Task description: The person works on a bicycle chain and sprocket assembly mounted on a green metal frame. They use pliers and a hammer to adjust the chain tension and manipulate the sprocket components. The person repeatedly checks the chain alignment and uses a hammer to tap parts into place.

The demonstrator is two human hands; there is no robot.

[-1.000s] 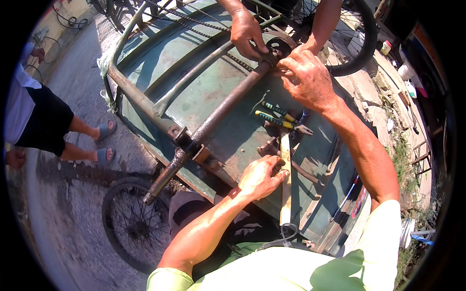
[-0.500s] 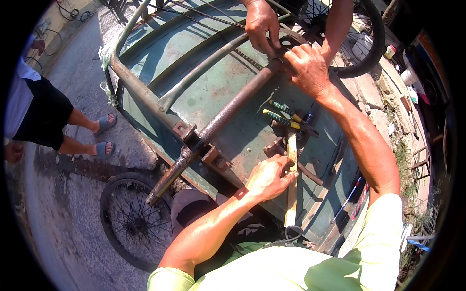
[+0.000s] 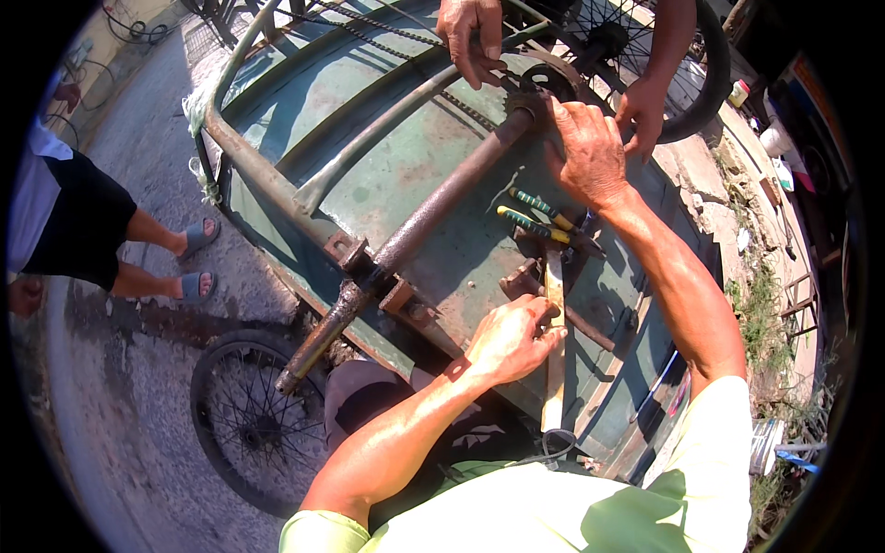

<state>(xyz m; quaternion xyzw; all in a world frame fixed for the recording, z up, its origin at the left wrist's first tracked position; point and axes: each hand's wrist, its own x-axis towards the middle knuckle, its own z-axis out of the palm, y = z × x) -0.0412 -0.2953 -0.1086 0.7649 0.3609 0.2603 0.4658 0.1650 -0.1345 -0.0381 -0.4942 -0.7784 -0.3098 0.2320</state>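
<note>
My left hand (image 3: 516,339) is closed low over a pale wooden bar (image 3: 553,387), its fingers curled round something small and dark that I cannot make out. My right hand (image 3: 593,152) reaches to the far end of a rusty axle tube (image 3: 433,217), fingers stretched against the ring-shaped part (image 3: 544,83) there, thumb apart. Another person's hand (image 3: 473,37) pinches at the same end from the far side, and that person's other hand (image 3: 643,111) hangs right beside mine. Green-and-yellow-handled pliers (image 3: 533,224) lie just beyond my left hand.
The tube crosses a green metal cart bed (image 3: 369,198) between rusty brackets (image 3: 406,300). A chain (image 3: 369,41) runs along the far side. One spoked wheel (image 3: 258,424) lies at lower left; a tyre (image 3: 714,74) stands far right. A person in sandals (image 3: 196,238) stands at left.
My right hand's fingers have loosened and shifted slightly at the tube end. The other person's hands have moved, one left, one down beside my hand. My left hand stays put.
</note>
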